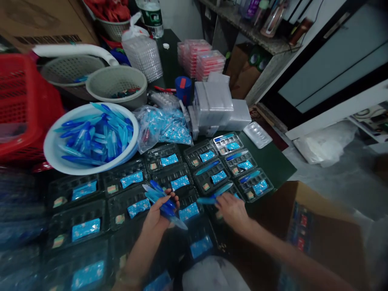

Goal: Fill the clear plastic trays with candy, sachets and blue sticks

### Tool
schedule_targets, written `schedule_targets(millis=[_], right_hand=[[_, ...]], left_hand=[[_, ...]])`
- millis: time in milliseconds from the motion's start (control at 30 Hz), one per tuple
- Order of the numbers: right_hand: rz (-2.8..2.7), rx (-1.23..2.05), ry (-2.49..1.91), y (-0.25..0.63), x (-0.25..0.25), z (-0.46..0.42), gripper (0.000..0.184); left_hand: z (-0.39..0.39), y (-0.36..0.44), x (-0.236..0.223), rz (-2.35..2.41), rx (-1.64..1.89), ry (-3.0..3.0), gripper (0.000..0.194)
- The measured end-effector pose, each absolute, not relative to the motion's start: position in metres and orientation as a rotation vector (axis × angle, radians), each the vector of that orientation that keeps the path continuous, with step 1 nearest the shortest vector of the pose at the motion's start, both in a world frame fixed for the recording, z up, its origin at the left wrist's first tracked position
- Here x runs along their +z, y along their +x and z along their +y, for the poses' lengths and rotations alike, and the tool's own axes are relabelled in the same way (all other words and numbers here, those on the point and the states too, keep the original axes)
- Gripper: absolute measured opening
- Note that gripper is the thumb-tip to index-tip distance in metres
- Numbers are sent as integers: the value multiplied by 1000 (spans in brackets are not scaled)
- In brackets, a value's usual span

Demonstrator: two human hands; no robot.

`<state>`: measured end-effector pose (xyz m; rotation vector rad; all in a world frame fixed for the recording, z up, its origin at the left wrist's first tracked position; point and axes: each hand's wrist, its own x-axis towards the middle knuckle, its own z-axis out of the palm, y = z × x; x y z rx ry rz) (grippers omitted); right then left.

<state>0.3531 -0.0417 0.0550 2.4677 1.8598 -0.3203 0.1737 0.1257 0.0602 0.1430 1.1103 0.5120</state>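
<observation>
- Left hand [160,210]: fingers curled round a bunch of blue pen-shaped pieces [166,207], thumb laid across; tips jut out on both sides. Held above the clear trays [116,205].
- Right hand [232,210]: fingers bent and close together at a blue-and-turquoise piece [207,200] over a tray in the right-hand part of the layout. Cannot tell whether they pinch or merely touch it.
- Trays: laid in rows on a dark green table [274,161]; many contain a blue patterned packet [85,230] and a small pale block [58,241].
- Pieces already in trays: one lengthwise in the top of each of the three rightmost trays, and one in a neighbouring tray [197,182].
- White basin [75,169]: left of the plastic bag, heaped with more blue pieces [104,137].
- Plastic bag [176,131]: beside the basin, filled with patterned packets.
- Blue cup [183,93]: behind the bag, next to stacked clear plastic [214,101].
- Red basket [45,105]: at far left.
- Cardboard box [330,246]: open, lower right, beside the right forearm.
</observation>
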Motion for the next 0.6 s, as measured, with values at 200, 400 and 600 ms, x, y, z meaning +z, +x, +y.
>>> schedule_targets(millis=[200,400,600], right_hand=[[1872,-180,2441,454,57,103,25],[1968,-329,2337,479,38,161,23],[1969,-491,2467,459,53,164,26]], left_hand=[[119,163,68,1027,458,295,27],[108,152,74,1039,383,406,15],[111,147,75,1062,385,421,14]])
